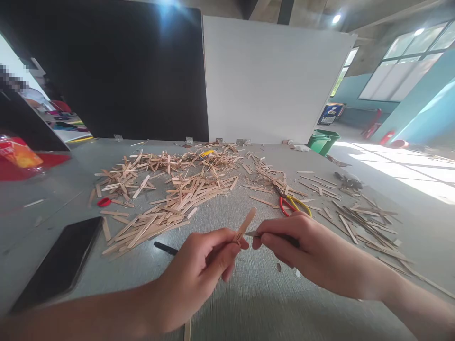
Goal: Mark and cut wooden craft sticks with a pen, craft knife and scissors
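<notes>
Between the thumb and fingers of my left hand (209, 263) is a wooden craft stick (248, 220), its rounded end pointing up and away. Small dark marks or cuts show on the stick close to my fingertips. My right hand (295, 239) is closed around a craft knife (250, 233), mostly hidden by the fingers. The blade's tip points left, right beside the stick; whether it touches cannot be made out. Beyond my right hand lie pliers (293, 203) with one red and one yellow handle. A black pen-like object (165, 247) lies partly behind my left hand.
Loose craft sticks (185, 196) are heaped across the grey table (249, 303), with thin strips (369, 232) at right. A black phone (60, 260) and a red ring (104, 202) lie left. A black and white panel (277, 80) stands behind; a green bin (322, 142) is beyond.
</notes>
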Demonstrator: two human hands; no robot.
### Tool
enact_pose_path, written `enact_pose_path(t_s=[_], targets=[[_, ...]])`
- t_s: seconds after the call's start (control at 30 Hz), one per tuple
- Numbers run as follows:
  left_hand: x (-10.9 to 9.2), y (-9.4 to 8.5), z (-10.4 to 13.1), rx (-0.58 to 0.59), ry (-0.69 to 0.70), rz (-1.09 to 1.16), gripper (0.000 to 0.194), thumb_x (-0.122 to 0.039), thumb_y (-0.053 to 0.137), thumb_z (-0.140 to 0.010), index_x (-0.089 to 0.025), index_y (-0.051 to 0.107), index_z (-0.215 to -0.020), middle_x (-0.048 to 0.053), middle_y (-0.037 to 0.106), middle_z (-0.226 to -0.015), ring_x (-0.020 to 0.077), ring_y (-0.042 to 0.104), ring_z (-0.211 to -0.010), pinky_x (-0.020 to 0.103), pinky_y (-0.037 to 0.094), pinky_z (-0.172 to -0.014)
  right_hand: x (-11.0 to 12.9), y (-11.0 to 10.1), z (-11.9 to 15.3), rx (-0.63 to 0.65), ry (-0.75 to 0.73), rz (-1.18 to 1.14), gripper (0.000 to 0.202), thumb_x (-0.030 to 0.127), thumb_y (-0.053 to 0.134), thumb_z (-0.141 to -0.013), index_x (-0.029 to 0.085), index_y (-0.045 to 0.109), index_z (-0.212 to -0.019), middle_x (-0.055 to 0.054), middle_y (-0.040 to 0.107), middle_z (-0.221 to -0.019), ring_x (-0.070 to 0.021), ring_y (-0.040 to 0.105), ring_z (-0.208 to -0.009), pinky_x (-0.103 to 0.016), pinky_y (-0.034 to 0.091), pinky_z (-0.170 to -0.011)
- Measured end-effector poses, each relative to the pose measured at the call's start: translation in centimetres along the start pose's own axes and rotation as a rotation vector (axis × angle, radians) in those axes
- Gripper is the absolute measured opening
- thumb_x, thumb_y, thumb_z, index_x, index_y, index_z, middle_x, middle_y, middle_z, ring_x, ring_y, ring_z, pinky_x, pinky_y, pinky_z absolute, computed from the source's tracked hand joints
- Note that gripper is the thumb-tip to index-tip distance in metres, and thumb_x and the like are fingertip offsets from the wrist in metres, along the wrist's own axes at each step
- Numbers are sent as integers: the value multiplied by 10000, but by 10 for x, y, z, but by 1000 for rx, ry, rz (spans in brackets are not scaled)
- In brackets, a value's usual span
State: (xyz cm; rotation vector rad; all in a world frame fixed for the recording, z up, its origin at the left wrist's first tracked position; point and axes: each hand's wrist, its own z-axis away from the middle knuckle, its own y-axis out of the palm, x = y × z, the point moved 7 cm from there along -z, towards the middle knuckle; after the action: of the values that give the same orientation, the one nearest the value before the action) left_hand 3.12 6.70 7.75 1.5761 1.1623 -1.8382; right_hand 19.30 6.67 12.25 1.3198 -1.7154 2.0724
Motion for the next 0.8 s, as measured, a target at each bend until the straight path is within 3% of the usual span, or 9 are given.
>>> enact_pose_path(t_s=[0.13,0.33,0.5,0.63,0.8], targets=[[3,0,0,-27,-24,42,344,-506,461,-1068,-221,627,-1167,-61,496,-643,114,402,-566,241,312,-515,-1,-1,-1,-41,32,27,332,355,429,-1078,239,706,-937,61,486,-613,-111,426,-549,-256,348,-524],[3,-2,1,-64,-37,64,376,-484,484,-1057,-202,547,-1298,-45,534,-656,127,430,-580,248,334,-509,-2,1,0,-75,37,88,337,401,412,-1088,261,700,-982,58,569,-689,-115,439,-587,-272,359,-553],[1,-3,1,-68,-22,67,325,-475,481,-1053,-211,553,-1228,-40,528,-647,128,453,-571,236,342,-485,-2,-3,-1,-107,25,115,350,389,403,-1093,259,688,-936,53,605,-698,-121,477,-615,-270,378,-572],[5,-4,-1,-78,-25,112,306,-497,469,-1058,-237,525,-1209,-27,563,-776,106,461,-555,227,382,-499,-1,-7,-1,-139,5,123,308,354,425,-1088,266,699,-978,52,650,-736,-119,502,-626,-265,396,-601],[10,-10,0,-112,-54,59,260,-450,410,-1082,-240,557,-1036,-73,354,-677,119,298,-563,234,272,-496,-3,-10,-1,-197,30,155,308,384,425,-1090,271,705,-1027,59,594,-664,-117,451,-552,-271,357,-535]])
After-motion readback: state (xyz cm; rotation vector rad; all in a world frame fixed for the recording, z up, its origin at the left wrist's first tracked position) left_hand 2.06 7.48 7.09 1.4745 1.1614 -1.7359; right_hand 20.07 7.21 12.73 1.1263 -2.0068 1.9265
